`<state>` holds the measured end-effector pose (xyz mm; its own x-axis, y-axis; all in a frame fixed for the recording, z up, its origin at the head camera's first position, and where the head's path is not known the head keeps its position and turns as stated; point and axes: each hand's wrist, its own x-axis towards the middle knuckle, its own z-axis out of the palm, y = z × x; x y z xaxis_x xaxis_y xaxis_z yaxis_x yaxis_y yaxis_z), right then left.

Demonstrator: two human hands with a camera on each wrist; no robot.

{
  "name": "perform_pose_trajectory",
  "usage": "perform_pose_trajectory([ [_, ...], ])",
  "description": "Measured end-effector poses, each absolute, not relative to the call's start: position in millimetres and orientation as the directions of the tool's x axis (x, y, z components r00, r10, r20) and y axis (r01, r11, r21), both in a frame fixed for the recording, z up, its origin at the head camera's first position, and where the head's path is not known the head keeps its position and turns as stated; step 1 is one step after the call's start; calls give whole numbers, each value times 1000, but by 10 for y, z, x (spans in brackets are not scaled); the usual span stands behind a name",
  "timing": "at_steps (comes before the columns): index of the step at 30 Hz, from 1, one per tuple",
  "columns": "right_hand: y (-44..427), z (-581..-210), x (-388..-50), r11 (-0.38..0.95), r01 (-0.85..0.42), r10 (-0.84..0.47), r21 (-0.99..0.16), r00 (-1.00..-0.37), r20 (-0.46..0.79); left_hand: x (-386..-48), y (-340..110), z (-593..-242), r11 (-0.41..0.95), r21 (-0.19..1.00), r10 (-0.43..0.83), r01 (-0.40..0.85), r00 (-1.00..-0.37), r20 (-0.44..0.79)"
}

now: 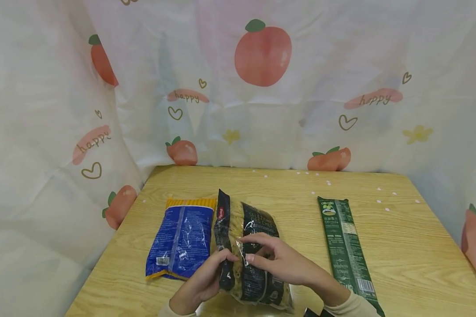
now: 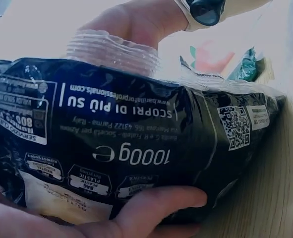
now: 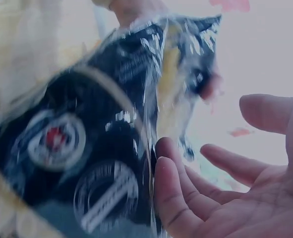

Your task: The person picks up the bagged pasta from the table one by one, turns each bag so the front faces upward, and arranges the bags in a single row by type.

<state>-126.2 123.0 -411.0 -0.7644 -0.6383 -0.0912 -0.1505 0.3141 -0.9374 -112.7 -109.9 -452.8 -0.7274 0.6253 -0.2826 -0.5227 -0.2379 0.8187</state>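
Black bag (image 1: 258, 220) is looking mid-handling, unfinished: left hand (image 1: 204, 277) gripping its side, right hand (image 1: 287, 262) spread, touching it; blue pack (image 1: 186, 240) and green pack (image 1: 346, 248) lying untouched on tabletop (image 1: 412, 240).

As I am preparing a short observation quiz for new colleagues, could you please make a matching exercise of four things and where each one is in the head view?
Things:
1. blue bag
2. dark bag
3. green packet
4. fruit-print backdrop

Places:
A. held in the left hand
B. hanging behind the table
C. lying on the table, left of the bag in hand
D. lying on the table, right of the bag in hand

Pairs: 1-C, 2-A, 3-D, 4-B
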Motion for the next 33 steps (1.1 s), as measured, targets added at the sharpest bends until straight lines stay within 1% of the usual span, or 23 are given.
perform_pose_trajectory([
  [5,1464,-4153,-1299,276,-61,-555,-959,-825,-108,-1103,-1089,-4555,-227,809,584,-542,-740,-332],
  [7,1555,-4206,-1316,272,-29,-492,-962,-863,-113,-1095,-1091,-4565,-232,806,566,-544,-750,-343],
  [10,1672,-4318,-1337,280,47,-370,-959,-916,-153,-1086,-1089,-4574,-263,802,543,-537,-769,-338],
  [13,1760,-4453,-1348,282,150,-272,-948,-935,-229,-1073,-1083,-4580,-293,793,523,-534,-784,-334],
  [14,1783,-4501,-1350,270,188,-254,-944,-932,-258,-1068,-1081,-4581,-302,790,518,-534,-787,-335],
  [16,1822,-4586,-1346,227,254,-266,-940,-912,-311,-1061,-1077,-4583,-315,781,511,-540,-790,-340],
  [20,1871,-4733,-1322,103,354,-371,-929,-853,-367,-1068,-1065,-4583,-358,765,510,-536,-798,-320],
  [25,1905,-4851,-1320,-32,430,-480,-902,-799,-364,-1082,-1068,-4579,-411,737,515,-536,-804,-298],
  [29,1935,-4901,-1344,-71,448,-549,-891,-763,-340,-1081,-1076,-4578,-437,716,520,-545,-802,-293],
  [33,1926,-4912,-1362,-101,497,-587,-862,-730,-352,-1091,-1084,-4583,-464,682,516,-565,-798,-311],
])
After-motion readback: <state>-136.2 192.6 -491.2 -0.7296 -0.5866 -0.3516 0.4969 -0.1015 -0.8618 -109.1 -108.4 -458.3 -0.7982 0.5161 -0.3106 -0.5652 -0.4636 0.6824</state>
